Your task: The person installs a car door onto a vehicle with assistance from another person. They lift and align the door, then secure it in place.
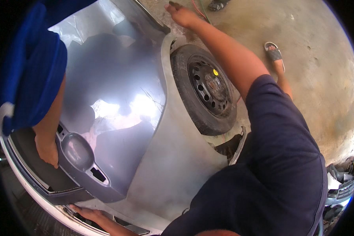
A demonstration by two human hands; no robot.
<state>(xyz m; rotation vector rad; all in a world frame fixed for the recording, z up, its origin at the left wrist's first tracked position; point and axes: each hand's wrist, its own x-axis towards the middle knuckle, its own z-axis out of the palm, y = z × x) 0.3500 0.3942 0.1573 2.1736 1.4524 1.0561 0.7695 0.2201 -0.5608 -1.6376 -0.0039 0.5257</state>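
Nearest us, our left hand (91, 215) lies flat with its fingers spread, pressing the lower edge of the grey car fender (153, 157) just beside a dark slot in the trim; it grips nothing. The fender spreads upward from that hand, glossy and curved, with the bumper (47, 185) wrapping round its left end. There a second person in a blue sleeve (31, 74) has a hand (47, 149) curled over the bumper's inner edge, beside the empty lamp recess (76, 151). Past the fender's rim stands the black wheel (206, 88). Farthest off, our right hand (181, 15) reaches across the fender's top edge, open and resting on it, well apart from our left. A sandalled foot (274, 53) stands on the concrete floor (322, 59) beyond.
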